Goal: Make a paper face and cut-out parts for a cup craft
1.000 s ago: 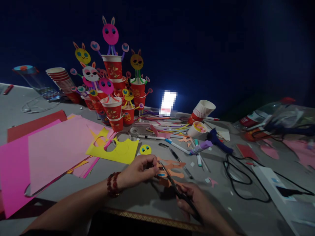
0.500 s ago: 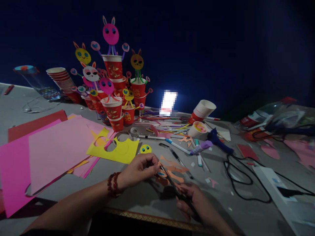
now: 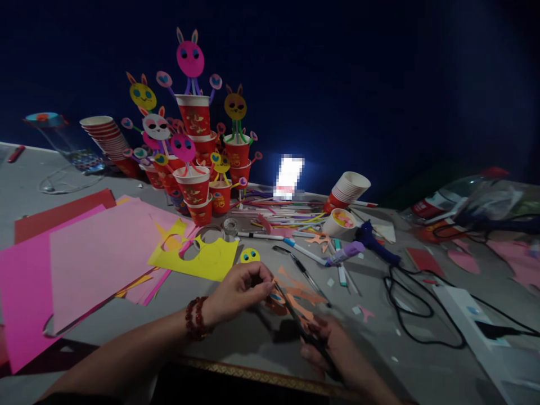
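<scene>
Two hands (image 3: 244,289), one pair of scissors (image 3: 311,338), one glue stick (image 3: 346,253), one glue gun (image 3: 379,244), two leaning stacks of cups (image 3: 110,143), two pink paper faces (image 3: 190,61) and one white face (image 3: 156,127) share one table (image 3: 405,374).

The left hand (image 3: 244,289) hides part of the orange paper (image 3: 278,308); the right hand (image 3: 337,346) covers part of the scissors (image 3: 314,340). Coarse blocks blur the glowing screen (image 3: 289,175). The left edge crops the magenta sheet (image 3: 27,298).

Black-handled scissors (image 3: 304,332) slant across ragged, strip-cut orange paper (image 3: 301,309).
</scene>
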The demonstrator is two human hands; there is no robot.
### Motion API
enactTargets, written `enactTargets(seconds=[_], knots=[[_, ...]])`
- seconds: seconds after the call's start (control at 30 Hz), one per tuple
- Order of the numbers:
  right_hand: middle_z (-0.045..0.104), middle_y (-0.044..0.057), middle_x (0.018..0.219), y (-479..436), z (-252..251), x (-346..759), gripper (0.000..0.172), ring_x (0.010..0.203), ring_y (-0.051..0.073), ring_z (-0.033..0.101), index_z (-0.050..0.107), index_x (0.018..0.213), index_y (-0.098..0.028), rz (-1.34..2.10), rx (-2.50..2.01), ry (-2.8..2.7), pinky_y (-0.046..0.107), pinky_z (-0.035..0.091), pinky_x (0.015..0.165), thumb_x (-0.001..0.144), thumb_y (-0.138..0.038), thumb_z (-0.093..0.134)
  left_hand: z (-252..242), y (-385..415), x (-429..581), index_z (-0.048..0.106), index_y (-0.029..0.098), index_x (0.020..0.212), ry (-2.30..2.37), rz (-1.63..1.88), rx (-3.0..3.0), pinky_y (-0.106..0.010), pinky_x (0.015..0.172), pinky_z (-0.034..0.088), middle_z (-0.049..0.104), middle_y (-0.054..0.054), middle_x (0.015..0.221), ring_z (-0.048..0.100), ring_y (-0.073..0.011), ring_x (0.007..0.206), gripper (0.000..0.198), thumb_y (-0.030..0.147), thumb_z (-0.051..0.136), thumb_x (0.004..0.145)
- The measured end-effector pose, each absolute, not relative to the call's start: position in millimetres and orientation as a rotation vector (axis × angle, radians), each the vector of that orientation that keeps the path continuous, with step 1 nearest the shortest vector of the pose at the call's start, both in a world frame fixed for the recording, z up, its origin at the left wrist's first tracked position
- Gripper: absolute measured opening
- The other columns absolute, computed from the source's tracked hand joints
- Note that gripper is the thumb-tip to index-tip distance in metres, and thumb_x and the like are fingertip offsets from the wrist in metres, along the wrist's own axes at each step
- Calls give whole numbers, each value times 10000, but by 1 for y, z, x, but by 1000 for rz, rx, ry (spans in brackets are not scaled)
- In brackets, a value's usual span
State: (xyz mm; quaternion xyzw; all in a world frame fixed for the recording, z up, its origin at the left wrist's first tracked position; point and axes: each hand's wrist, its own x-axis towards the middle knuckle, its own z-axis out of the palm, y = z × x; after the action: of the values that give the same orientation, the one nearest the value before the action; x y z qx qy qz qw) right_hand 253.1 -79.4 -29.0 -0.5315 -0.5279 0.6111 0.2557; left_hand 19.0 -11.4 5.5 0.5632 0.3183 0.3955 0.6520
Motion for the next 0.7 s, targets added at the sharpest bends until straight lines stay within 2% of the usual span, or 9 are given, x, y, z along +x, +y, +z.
enactTargets(seconds=[0.17, 0.33, 0.43, 0.57, 0.7], knots=[[417, -73, 541, -83, -41, 253, 426, 464, 93, 362, 396, 621, -241, 1563, -1421, -1435, 211, 338, 424, 622, -446, 769, 6, -13, 21, 565, 141, 805, 741, 918, 1250, -220, 636, 394, 553, -15, 761, 494, -112, 674, 298, 419, 642, 882], [407, -81, 542, -79, -21, 247, 374, 424, 75, 377, 444, 649, -224, 1671, -1430, -1488, 195, 341, 400, 696, -452, 736, 11, -16, 24, 564, 154, 848, 781, 1001, 1247, -213, 607, 396, 555, -19, 809, 495, -108, 667, 247, 387, 630, 897], [410, -90, 500, -78, -15, 240, 344, 395, 71, 366, 454, 669, -221, 1641, -1456, -1429, 193, 345, 394, 732, -459, 694, 10, -20, 25, 575, 155, 852, 772, 1041, 1353, -229, 674, 414, 567, -29, 831, 523, -132, 749, 212, 356, 617, 908], [435, -89, 481, -78, -15, 225, 328, 397, 70, 385, 466, 661, -212, 1605, -1528, -1362, 193, 361, 415, 701, -419, 717, 2, -26, 28, 593, 155, 862, 782, 1001, 1418, -253, 735, 434, 592, -37, 840, 544, -151, 793, 207, 356, 611, 909], [426, -92, 461, -78, -12, 211, 391, 383, 71, 370, 466, 659, -215, 1594, -1485, -1343, 199, 362, 408, 680, -509, 723, -2, -28, 29, 607, 154, 856, 801, 1027, 1385, -256, 741, 446, 613, -35, 821, 558, -151, 778, 218, 364, 602, 916]])
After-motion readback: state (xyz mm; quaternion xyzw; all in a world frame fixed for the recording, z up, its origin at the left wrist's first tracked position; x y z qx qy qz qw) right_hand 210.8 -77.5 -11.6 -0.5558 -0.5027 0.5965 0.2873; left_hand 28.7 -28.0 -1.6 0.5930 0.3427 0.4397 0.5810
